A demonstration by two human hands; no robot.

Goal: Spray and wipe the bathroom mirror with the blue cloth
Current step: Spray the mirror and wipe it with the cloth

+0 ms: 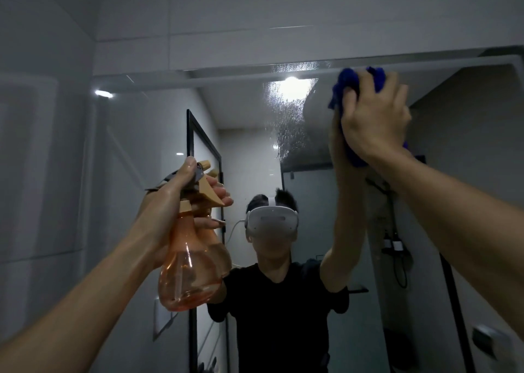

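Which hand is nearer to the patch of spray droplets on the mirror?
The right. The right hand presses the blue cloth to the glass just right of the droplet patch; the left hand holds the spray bottle lower and further left.

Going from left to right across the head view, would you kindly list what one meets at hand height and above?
Left hand gripping the orange spray bottle → patch of spray droplets on the mirror → right hand pressing the blue cloth against the glass.
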